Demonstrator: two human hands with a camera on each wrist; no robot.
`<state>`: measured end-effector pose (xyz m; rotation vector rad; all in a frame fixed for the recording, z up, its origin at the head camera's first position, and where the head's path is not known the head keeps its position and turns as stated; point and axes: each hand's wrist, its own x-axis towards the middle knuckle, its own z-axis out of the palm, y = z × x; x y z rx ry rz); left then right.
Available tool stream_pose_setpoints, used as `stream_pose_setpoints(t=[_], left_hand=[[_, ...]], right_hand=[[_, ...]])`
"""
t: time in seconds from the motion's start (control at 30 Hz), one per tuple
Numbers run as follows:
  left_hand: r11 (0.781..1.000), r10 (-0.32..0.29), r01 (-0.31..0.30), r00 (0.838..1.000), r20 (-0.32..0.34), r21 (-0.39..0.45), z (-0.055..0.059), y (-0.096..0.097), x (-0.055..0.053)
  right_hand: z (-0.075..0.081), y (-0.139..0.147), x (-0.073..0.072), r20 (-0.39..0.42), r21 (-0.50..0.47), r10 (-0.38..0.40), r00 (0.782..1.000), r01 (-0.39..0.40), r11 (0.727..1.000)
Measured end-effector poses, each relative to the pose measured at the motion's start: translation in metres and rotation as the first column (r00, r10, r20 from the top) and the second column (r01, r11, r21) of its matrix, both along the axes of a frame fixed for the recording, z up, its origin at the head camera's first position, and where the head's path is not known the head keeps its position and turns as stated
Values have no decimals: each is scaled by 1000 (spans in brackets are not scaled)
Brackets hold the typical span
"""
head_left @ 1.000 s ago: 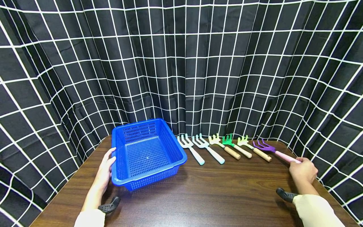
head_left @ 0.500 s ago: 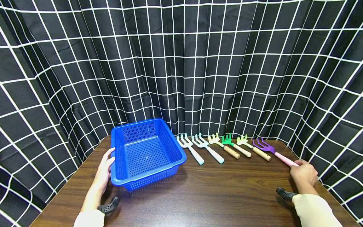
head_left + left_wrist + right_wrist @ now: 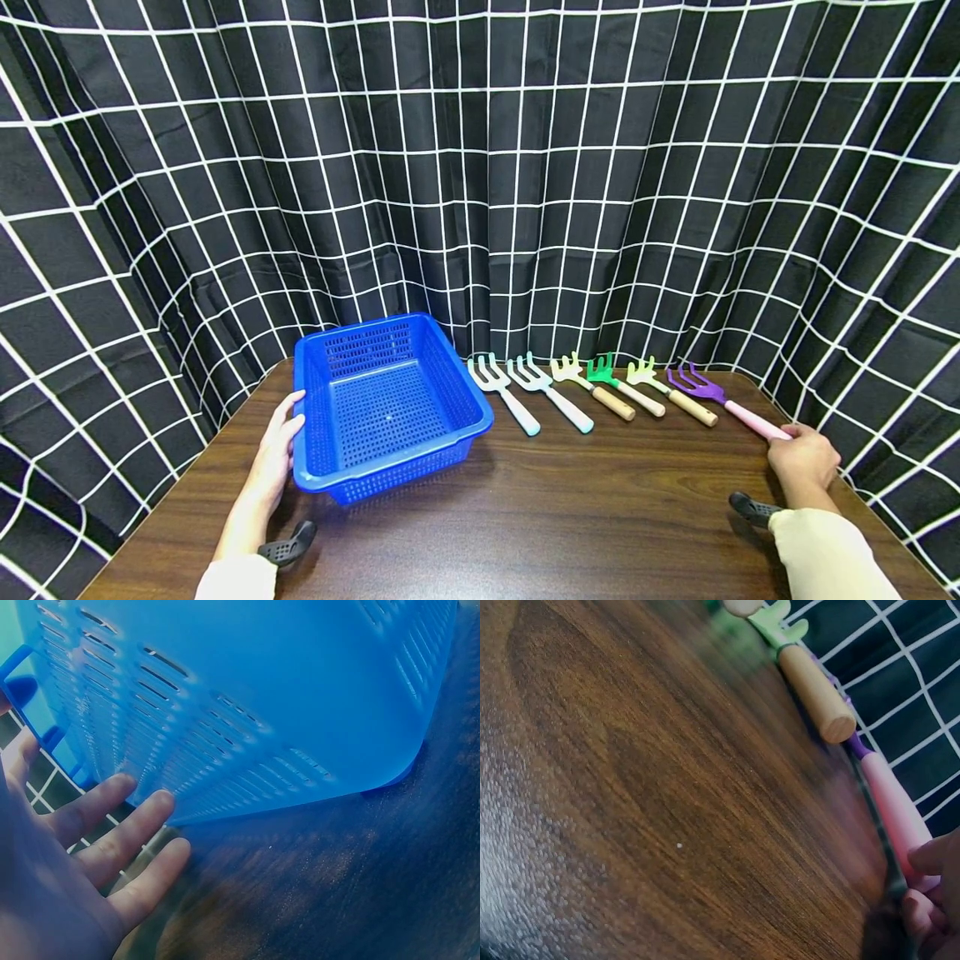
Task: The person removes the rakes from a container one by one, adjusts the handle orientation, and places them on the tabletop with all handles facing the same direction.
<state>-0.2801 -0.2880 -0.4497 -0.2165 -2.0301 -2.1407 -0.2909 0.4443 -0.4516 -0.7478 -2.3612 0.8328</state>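
Observation:
A blue perforated plastic basket stands at the left of the table. My left hand touches its left side, and in the left wrist view three fairly straight fingers reach toward its slotted wall. At the far right end of a row of small garden tools lies a hand rake with purple tines and a pink handle. The end of that handle is gripped by my right hand, whose thumb and fingers show at the edge of the right wrist view around the pink handle.
Left of the purple rake lie more hand rakes: a yellow-green one, a green one, a cream one with wooden handle and two pale blue-white forks. A black gridded curtain surrounds the brown table.
The purple tines have shifted very slightly up and left, with my right hand still on the handle. The left hand and basket stay almost where they were.

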Motion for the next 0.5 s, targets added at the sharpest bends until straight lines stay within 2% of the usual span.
stream_pose_setpoints(t=[0.3, 0.5], left_hand=[[1000, -4, 4, 1000, -7, 11, 1, 1, 0], [1000, -4, 4, 1000, -5, 12, 0, 0, 0]], right_hand=[[-2, -1, -3, 9, -44, -23, 1000, 23, 999], [1, -9, -10, -92, -61, -66, 994, 61, 996]])
